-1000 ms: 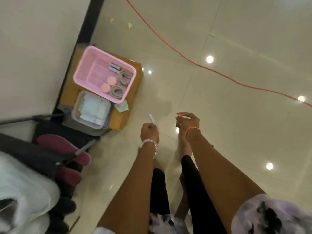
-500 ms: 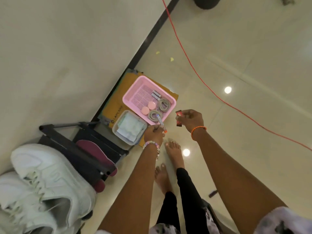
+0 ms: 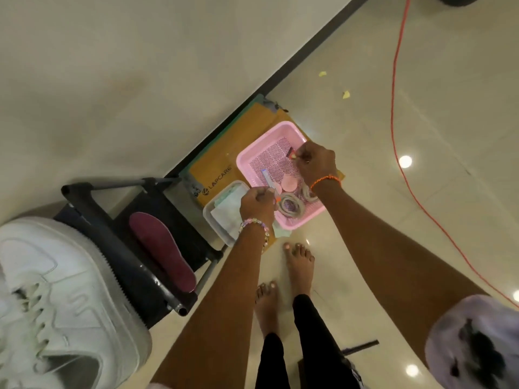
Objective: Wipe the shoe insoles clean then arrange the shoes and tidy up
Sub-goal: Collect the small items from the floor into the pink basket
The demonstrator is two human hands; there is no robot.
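A white sneaker (image 3: 64,310) fills the lower left, on top of a black rack. A maroon insole (image 3: 163,251) lies on the rack's lower shelf (image 3: 134,209). My left hand (image 3: 257,204) grips a thin white stick-like item (image 3: 267,177) at the near rim of a pink basket (image 3: 254,153). Over the basket my right hand (image 3: 316,164) pinches a small red-and-dark item (image 3: 291,153). In the basket lie round pink pads (image 3: 289,183) and grey coiled rings (image 3: 290,204). A clear tub of folded wipes (image 3: 227,211) stands beside it.
Basket and tub rest on a yellow cardboard box (image 3: 219,167) against the wall. An orange cable (image 3: 396,108) runs across the glossy tiled floor on the right. My bare feet (image 3: 299,265) stand just before the box. A dark object (image 3: 361,346) lies on the floor near my legs.
Both hands have moved forward and now hover over the pink basket, each still holding its small item. The view has tilted, bringing the white sneaker and rack closer.
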